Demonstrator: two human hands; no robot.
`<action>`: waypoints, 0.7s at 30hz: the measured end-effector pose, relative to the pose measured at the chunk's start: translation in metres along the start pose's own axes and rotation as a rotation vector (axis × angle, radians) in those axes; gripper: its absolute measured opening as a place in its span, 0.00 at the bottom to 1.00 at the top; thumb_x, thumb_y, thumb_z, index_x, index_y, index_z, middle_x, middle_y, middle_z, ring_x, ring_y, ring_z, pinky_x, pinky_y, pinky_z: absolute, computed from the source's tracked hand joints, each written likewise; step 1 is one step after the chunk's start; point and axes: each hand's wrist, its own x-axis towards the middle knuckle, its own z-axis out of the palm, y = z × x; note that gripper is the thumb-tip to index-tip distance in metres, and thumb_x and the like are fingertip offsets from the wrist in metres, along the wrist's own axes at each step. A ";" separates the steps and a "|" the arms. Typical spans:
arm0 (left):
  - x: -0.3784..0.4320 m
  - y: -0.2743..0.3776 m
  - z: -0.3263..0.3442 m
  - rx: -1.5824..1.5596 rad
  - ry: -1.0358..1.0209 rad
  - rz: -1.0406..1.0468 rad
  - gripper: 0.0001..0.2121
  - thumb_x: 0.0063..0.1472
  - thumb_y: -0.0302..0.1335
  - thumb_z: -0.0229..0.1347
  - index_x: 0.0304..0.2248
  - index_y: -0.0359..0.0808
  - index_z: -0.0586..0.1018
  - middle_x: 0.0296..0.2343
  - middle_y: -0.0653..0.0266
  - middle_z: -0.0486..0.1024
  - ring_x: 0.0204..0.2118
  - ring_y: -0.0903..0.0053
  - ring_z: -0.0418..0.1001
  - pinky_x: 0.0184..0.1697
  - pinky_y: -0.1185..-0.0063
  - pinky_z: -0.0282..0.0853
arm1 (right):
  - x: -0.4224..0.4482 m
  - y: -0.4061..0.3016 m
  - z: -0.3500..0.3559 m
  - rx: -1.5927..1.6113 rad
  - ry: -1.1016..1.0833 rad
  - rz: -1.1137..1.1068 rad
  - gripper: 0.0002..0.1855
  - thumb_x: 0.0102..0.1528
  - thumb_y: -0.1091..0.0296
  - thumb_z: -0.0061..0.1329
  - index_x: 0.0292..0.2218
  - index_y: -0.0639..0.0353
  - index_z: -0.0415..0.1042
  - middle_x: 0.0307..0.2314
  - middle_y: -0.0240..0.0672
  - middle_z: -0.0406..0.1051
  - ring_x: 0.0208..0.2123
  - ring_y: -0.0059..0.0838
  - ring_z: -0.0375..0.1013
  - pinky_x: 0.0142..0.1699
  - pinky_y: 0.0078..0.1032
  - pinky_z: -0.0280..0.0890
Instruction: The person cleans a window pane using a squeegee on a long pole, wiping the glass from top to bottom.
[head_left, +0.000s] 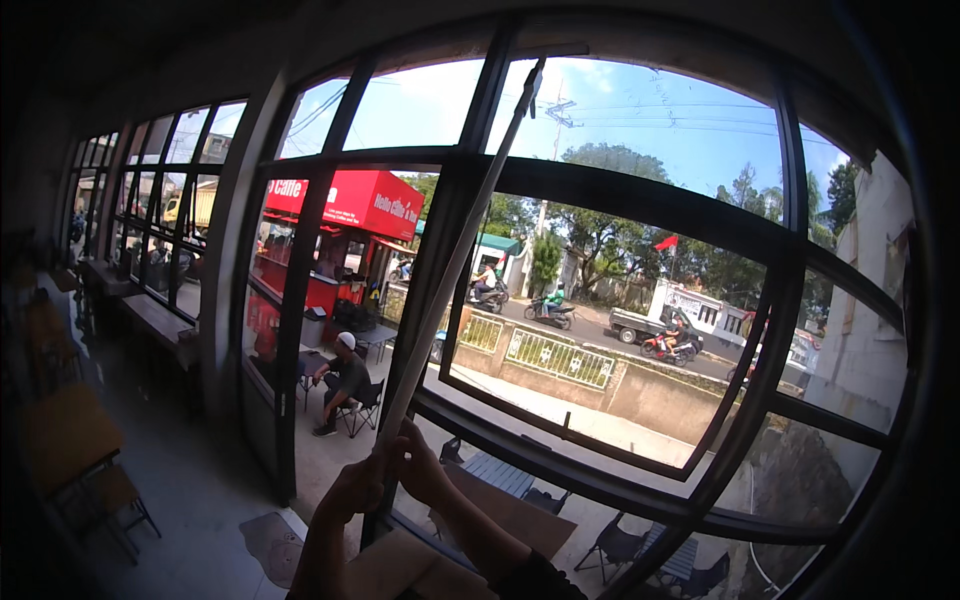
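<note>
Both hands grip a long pale pole (450, 292) that slants up across the window. My left hand (351, 486) is wrapped around its lower part. Just beside it, slightly higher, my right hand (420, 463) closes on the same pole. At the far upper end is a window squeegee (551, 52), its bar up by the top edge of an upper glass pane (622, 120). Whether the blade touches the glass cannot be told. Behind the pole runs the dark window frame (645, 196). Below it, a framed window sash (570, 427) appears tilted out from the frame.
A brown tabletop (517, 510) lies beneath my right forearm. To the left are an open doorway, a floor mat (274, 547), a wooden table (71, 435) and a stool (112, 487). Outside, a person (349, 382) sits on a folding chair; motorbikes pass beyond a low wall.
</note>
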 end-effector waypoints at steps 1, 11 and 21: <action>-0.001 0.003 0.006 0.000 -0.008 0.003 0.19 0.57 0.41 0.41 0.41 0.35 0.67 0.12 0.72 0.60 0.11 0.88 0.57 0.12 0.86 0.51 | -0.005 0.002 -0.001 0.030 0.006 0.042 0.29 0.52 0.72 0.40 0.51 0.56 0.42 0.32 0.38 0.65 0.32 0.24 0.68 0.30 0.19 0.66; 0.081 0.024 0.031 1.059 0.080 0.933 0.29 0.40 0.17 0.48 0.46 0.32 0.57 0.18 0.56 0.65 0.18 0.68 0.65 0.20 0.77 0.62 | 0.038 -0.041 -0.056 -0.056 0.035 0.021 0.20 0.54 0.66 0.37 0.46 0.61 0.50 0.30 0.38 0.67 0.27 0.22 0.69 0.23 0.16 0.65; 0.082 0.031 0.088 0.179 -0.052 0.290 0.20 0.55 0.49 0.43 0.27 0.37 0.70 0.07 0.73 0.56 0.07 0.88 0.55 0.09 0.85 0.48 | 0.033 -0.043 -0.093 -0.229 0.203 0.056 0.09 0.52 0.68 0.40 0.31 0.65 0.60 0.22 0.31 0.64 0.25 0.16 0.63 0.28 0.17 0.61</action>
